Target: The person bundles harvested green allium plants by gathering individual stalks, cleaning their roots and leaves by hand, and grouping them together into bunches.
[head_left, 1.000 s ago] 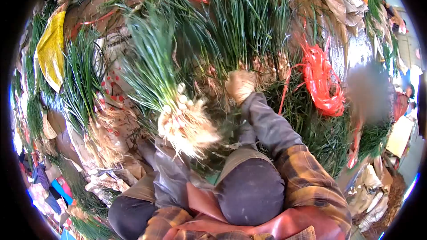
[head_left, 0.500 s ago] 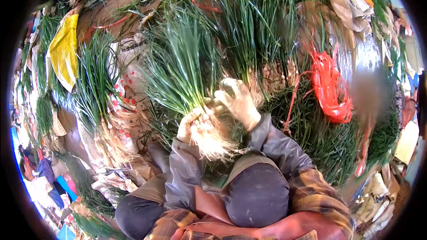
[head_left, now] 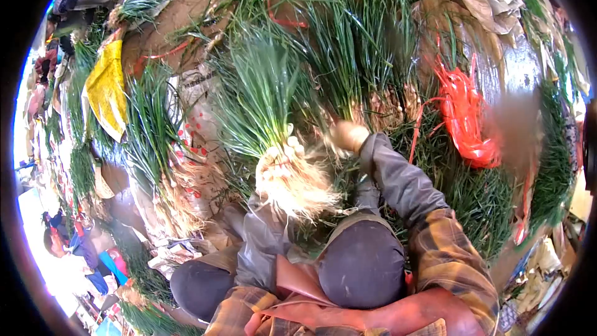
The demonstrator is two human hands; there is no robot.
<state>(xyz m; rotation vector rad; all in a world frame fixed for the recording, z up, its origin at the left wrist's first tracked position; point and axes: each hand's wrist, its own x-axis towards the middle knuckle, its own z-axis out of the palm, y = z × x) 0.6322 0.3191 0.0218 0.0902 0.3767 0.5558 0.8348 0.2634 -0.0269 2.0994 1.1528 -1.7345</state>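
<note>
A large bunch of green onions (head_left: 280,149) stands out in front of my knees, leaves pointing away and pale roots toward me. My left hand is hidden behind the bulbs and roots; only the grey sleeve leading to it shows. To the right of the bunch, my right hand (head_left: 349,137) is near the roots of the onions lying on the ground. Its fingers are smeared by motion, so what they hold cannot be made out. More onions (head_left: 345,56) lie beyond it with their roots toward me.
Red plastic strips (head_left: 466,118) lie to the right on loose green leaves. Another onion pile (head_left: 155,130) and a yellow sack (head_left: 107,90) are at the left. A person (head_left: 59,242) is at the lower left edge.
My right hand first came to the bunch, then moved away from it to the right. My left hand, visible around the bulbs half a second ago, is now hidden.
</note>
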